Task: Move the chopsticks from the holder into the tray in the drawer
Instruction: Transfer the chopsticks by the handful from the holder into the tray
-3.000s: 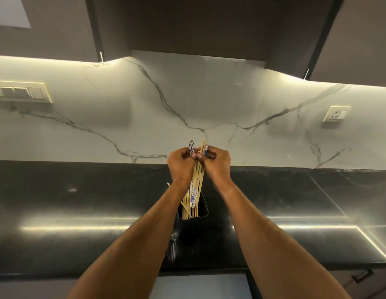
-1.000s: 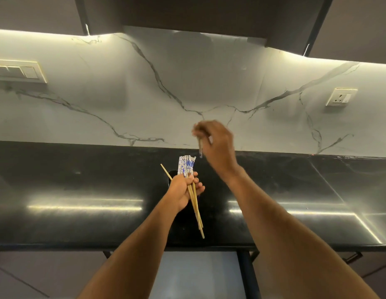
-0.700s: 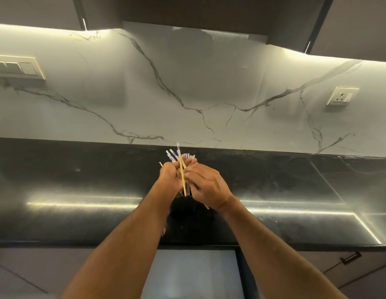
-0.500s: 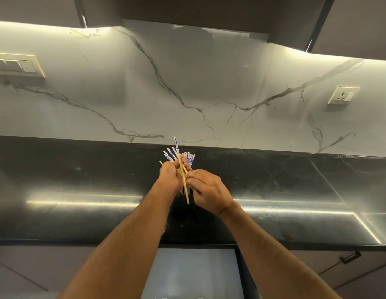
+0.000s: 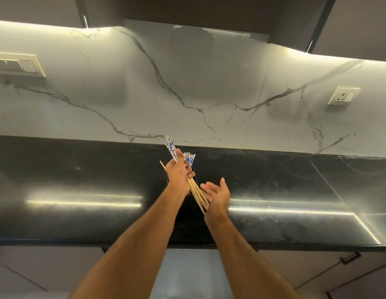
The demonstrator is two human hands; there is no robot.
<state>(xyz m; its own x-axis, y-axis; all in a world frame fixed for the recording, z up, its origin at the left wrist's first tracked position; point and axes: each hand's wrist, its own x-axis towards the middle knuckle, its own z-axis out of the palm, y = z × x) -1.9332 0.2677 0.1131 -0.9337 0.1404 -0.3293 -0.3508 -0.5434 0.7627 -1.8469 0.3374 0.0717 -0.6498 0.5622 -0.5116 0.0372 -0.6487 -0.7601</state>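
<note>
My left hand (image 5: 179,173) is closed around a bundle of wooden chopsticks (image 5: 196,192) with blue-and-white patterned tops, held above the black countertop (image 5: 79,180). The patterned ends stick up past my fingers and the plain tips slant down to the right. My right hand (image 5: 216,195) is open, palm flat against the lower tips of the bundle. The dark holder (image 5: 191,203) stands on the counter right beneath both hands and is mostly hidden by them. A pale strip at the bottom edge may be the open drawer (image 5: 181,275); no tray shows.
A white marble backsplash (image 5: 187,93) rises behind the counter, with a switch plate (image 5: 17,64) at left and a socket (image 5: 344,96) at right. Dark wall cabinets (image 5: 209,11) hang overhead. Lower cabinet fronts with a black handle (image 5: 350,257) sit below the counter edge.
My right hand has let go of the bundle and opened, dropping to the lower tips. The chopsticks, fanned out before, now lie gathered in my left hand.
</note>
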